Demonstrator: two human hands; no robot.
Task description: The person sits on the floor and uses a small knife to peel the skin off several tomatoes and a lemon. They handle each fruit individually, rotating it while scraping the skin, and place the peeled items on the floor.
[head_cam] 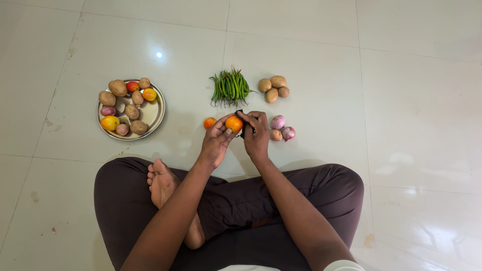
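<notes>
Sitting on the tiled floor (351, 75), a steel plate (153, 114) of potatoes and tomatoes lies far left; next a loose tomato (209, 122); then the left hand (217, 140) pinches an orange tomato (234, 124), fingers closed round it, just below green chillies (230, 88); the right hand (257, 135) clasps a dark peeler (244, 129) against it; onions (281, 128) and four potatoes (273, 88) sit rightmost

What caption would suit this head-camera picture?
Seated cross-legged, left hand holds an orange tomato while right hand grips a dark tool.
</notes>
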